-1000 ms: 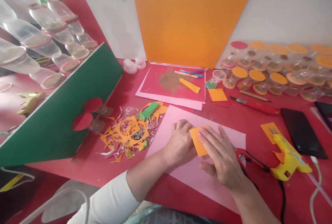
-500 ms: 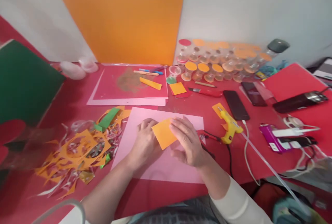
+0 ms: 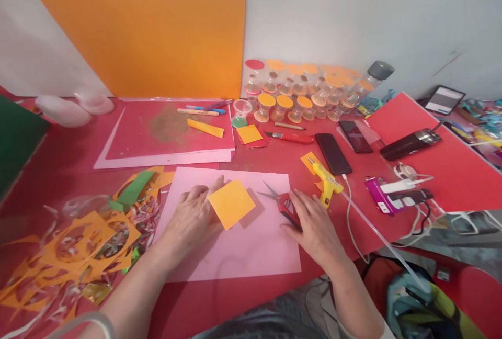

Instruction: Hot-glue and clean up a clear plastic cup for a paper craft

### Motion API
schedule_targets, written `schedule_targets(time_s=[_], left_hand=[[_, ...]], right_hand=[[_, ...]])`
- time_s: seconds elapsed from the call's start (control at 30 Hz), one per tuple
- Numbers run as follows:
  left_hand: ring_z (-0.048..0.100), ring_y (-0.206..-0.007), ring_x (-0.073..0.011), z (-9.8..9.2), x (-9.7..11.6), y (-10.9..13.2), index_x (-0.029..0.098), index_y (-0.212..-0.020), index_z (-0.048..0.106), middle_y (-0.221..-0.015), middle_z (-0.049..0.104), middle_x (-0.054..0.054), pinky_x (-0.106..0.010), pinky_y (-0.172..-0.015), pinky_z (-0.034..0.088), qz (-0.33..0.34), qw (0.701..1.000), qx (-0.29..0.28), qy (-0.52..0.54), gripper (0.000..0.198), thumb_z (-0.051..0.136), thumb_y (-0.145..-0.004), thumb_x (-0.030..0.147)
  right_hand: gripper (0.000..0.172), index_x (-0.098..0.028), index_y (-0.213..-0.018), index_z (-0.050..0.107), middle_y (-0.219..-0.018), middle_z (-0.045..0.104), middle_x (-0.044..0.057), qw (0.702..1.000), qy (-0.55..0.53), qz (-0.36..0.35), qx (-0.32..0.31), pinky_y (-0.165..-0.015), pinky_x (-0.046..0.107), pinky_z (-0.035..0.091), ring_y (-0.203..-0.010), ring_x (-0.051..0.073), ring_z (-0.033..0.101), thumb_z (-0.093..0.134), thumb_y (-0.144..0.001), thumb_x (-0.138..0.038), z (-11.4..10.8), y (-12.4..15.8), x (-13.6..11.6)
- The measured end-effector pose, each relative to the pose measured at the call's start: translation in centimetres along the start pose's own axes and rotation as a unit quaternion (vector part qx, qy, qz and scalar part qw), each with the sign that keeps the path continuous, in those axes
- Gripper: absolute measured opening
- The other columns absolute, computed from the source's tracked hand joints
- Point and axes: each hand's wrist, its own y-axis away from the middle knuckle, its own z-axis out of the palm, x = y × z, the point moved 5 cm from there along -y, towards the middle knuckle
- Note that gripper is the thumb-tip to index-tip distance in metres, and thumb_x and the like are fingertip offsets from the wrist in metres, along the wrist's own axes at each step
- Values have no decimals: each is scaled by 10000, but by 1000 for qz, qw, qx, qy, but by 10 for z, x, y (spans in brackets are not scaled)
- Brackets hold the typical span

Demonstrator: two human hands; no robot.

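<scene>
My left hand (image 3: 195,208) holds a square piece of orange paper (image 3: 232,204) by its left side, tilted above a pink sheet (image 3: 259,255). Its fingertips are partly hidden behind the square. On the right part of the pink sheet is a pair of scissors (image 3: 285,208) with red and black handles, its blades parted and pointing up and left. My right hand (image 3: 314,224) has its fingers and thumb around the handle end of the scissors.
Orange and shiny scraps (image 3: 90,250) lie heaped at left. A yellow glue gun (image 3: 327,182), a black phone (image 3: 333,153) and a purple power strip (image 3: 382,198) with cables are at right. Small clear cups (image 3: 282,109) with orange discs, and a red utility knife (image 3: 294,138), are further back.
My right hand has let go of the orange square and moved right to the scissors. My left hand keeps the square. The view has turned to the right.
</scene>
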Motion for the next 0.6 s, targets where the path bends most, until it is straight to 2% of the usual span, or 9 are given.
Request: schedule_targets(time_s=[0.1,0.2,0.3,0.5,0.6], left_hand=[[598,-1034,-325,0,3,-1,270,-1229,635,-1403,606,-124,-434,-844,461,4,1000,-7,-19,397,623,-835,232],[585,-1056,-353,-2,7,-1,262,-1264,632,-1427,578,-142,-443,-816,471,-21,999,-20,-35,456,652,-811,212],[569,-1078,-369,-4,11,1,252,-1303,616,-1359,603,-160,-460,-822,476,-35,998,-39,-40,506,666,-801,208],[553,-1053,-321,-6,14,11,293,-1292,600,-1220,597,-118,-433,-852,466,-8,1000,9,-2,467,624,-833,213],[549,-1038,-317,-5,14,12,288,-1270,617,-1194,593,-114,-424,-835,461,-5,1000,-7,-2,455,629,-820,219]], right_hand=[[478,-106,-1353,525,-1163,699,210,1000,8,20,11,-897,533,550,-1052,340,676,483,-977,-398,3,-2,-1],[414,-89,-1276,580,-1078,713,202,999,17,20,39,-836,482,564,-972,322,684,464,-982,-357,1,-9,-4],[425,-82,-1267,590,-1058,707,204,997,33,30,66,-813,476,562,-943,326,673,450,-989,-371,0,-13,-3],[454,-97,-1303,580,-1031,706,187,995,33,40,90,-779,461,554,-873,312,654,470,-986,-402,3,-19,1],[473,-78,-1293,588,-1036,706,203,993,36,44,102,-771,463,550,-879,322,651,458,-989,-416,4,-24,4]])
